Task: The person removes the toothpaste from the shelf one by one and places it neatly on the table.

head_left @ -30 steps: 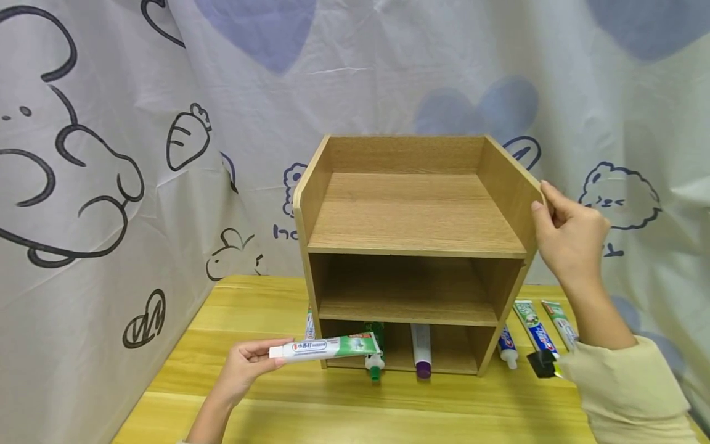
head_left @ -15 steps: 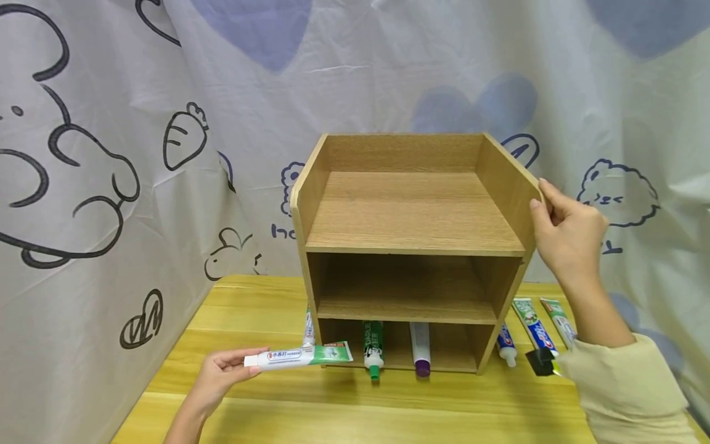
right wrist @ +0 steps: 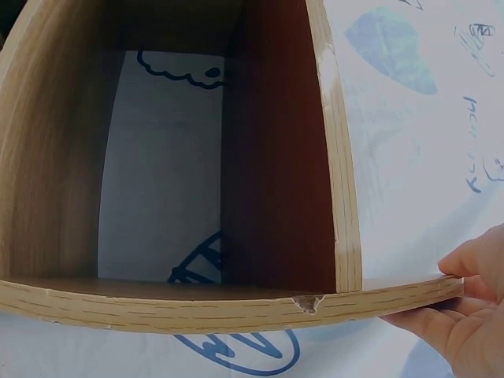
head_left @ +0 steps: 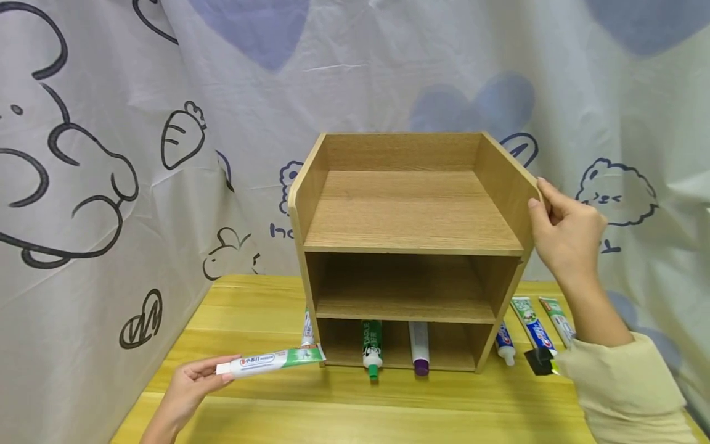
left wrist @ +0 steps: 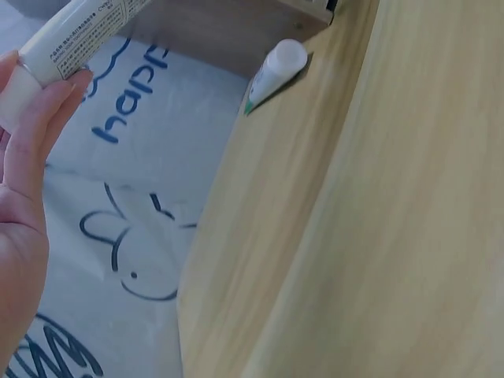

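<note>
A wooden shelf unit [head_left: 410, 216] with three tiers stands on a yellow wooden table [head_left: 344, 407]. My right hand [head_left: 563, 231] grips the top front corner of its right side panel [right wrist: 236, 311]. My left hand [head_left: 191, 382] holds a white and green toothpaste tube [head_left: 272, 362] by its cap end, level, just left of the shelf's bottom corner; the left wrist view shows the tube [left wrist: 75, 31] between my fingers. The bottom tier holds a green tube [head_left: 371, 345] and a white tube with a purple cap [head_left: 420, 348].
Another tube [head_left: 307, 330] lies by the shelf's left side, also seen in the left wrist view as a tube [left wrist: 276, 71]. Three tubes [head_left: 532, 330] lie on the table right of the shelf. A printed white cloth [head_left: 111, 154] hangs behind and to the left.
My left hand has drawn the white and green tube leftward, away from the shelf's bottom opening. My right hand has stayed on the shelf's corner.
</note>
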Demonstrator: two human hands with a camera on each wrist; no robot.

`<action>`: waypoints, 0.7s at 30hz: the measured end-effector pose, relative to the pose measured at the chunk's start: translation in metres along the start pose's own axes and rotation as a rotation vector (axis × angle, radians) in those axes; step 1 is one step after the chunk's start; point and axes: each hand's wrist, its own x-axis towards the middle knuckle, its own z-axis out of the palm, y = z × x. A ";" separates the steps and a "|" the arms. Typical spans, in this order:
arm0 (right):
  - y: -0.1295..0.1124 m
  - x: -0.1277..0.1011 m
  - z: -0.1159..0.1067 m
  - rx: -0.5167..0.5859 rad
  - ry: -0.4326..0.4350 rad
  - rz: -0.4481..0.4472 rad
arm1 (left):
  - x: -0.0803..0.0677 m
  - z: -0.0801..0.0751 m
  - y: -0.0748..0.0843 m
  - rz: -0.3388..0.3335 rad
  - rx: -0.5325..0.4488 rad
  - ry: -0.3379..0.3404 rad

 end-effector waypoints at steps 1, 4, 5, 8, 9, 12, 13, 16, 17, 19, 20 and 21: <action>0.000 0.000 0.000 0.003 -0.001 0.000 | -0.001 -0.005 -0.005 0.007 -0.001 0.016; 0.001 0.000 0.000 0.000 0.000 0.001 | -0.004 -0.028 -0.034 0.011 0.002 0.071; 0.001 0.000 0.000 -0.003 0.000 0.001 | -0.005 -0.035 -0.044 0.006 -0.001 0.092; 0.001 0.000 0.000 -0.010 0.011 -0.009 | -0.006 -0.053 -0.071 -0.036 -0.046 0.165; 0.001 0.001 0.000 -0.011 0.014 -0.013 | -0.005 -0.057 -0.078 -0.042 -0.071 0.193; 0.001 0.002 0.000 0.003 0.017 -0.030 | -0.003 -0.058 -0.085 -0.064 -0.116 0.303; 0.000 0.002 0.000 0.005 0.017 -0.032 | -0.003 -0.056 -0.085 -0.060 -0.123 0.337; 0.000 0.002 -0.001 0.015 0.005 -0.019 | 0.001 -0.051 -0.086 -0.048 -0.091 0.449; 0.000 0.001 -0.001 0.015 0.004 -0.014 | 0.002 -0.049 -0.086 -0.050 -0.076 0.483; 0.000 0.001 -0.001 0.016 0.000 -0.006 | 0.005 -0.046 -0.087 -0.053 -0.054 0.551; 0.000 0.001 -0.001 0.017 -0.001 -0.005 | 0.007 -0.044 -0.088 -0.062 -0.039 0.585; 0.000 0.001 -0.001 0.018 -0.001 -0.003 | 0.008 -0.042 -0.089 -0.072 -0.032 0.616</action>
